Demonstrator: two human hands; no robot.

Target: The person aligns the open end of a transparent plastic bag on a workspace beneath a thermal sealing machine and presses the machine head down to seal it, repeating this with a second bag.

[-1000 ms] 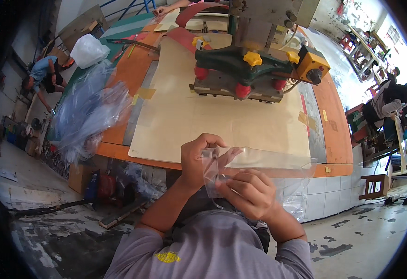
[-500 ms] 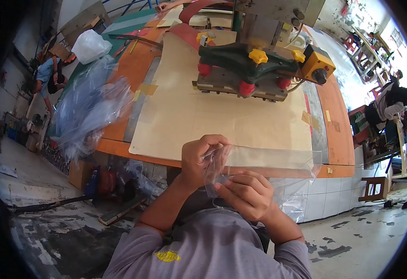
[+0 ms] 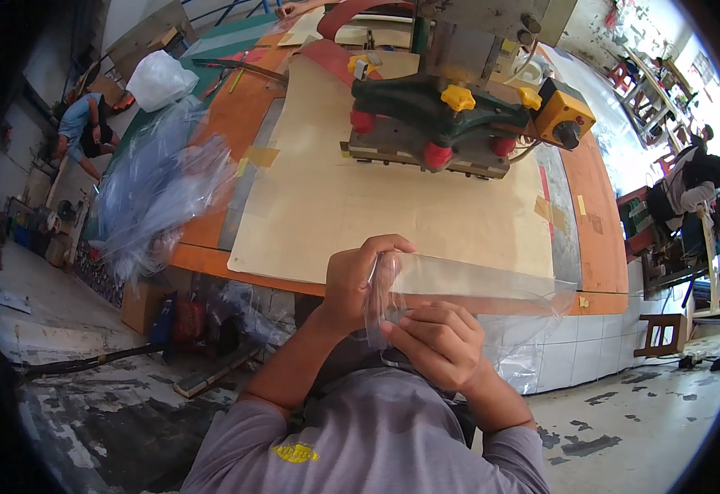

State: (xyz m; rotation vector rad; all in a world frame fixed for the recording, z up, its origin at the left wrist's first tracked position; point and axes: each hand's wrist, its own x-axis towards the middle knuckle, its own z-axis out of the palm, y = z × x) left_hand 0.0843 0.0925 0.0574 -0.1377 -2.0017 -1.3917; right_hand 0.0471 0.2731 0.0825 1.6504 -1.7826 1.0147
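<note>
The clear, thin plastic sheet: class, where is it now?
In the head view, the clear, thin plastic sheet is right of centre, held by the left hand and right hand, overlapping the orange table at its near edge.

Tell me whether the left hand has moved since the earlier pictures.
Yes, slightly: the left hand has shifted to the right, judged against the tan sheet.

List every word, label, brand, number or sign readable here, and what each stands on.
None can be read.
Yellow print on the grey shirt: too small and blurred.
Yellow box: no legible marking.
Clear plastic in left hand and right hand: no text visible.
</note>
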